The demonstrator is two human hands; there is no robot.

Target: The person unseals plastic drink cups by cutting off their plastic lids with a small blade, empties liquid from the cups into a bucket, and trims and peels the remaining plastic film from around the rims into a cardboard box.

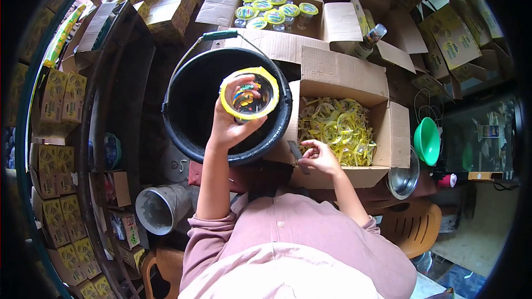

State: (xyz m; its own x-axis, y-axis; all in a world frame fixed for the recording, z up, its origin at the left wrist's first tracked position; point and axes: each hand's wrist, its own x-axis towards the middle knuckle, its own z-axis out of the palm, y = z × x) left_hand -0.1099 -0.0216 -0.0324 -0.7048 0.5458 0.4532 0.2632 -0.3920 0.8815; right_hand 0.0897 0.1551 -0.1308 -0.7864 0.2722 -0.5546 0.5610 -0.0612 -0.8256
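A clear plastic cup [270, 95] with a yellow rim is in my left hand [231, 127], held above the black bucket [188, 99]. Its fingers wrap the cup, and small coloured print shows on it. My right hand [321, 158] pinches a flat dark strip [298, 155] at the near left corner of a cardboard box [343, 72]. Inside that box lies a heap of yellow curled strips [337, 127]. Beyond the bucket, another open carton [266, 44] holds several cups with yellow printed lids [274, 16].
A grey bucket [160, 209] stands at the lower left. On the right are a green bowl [426, 141], a metal bowl [404, 174] and an orange chair [415, 227]. A clear jar [374, 36] stands beyond the box. Stacked cartons [61, 97] line the left.
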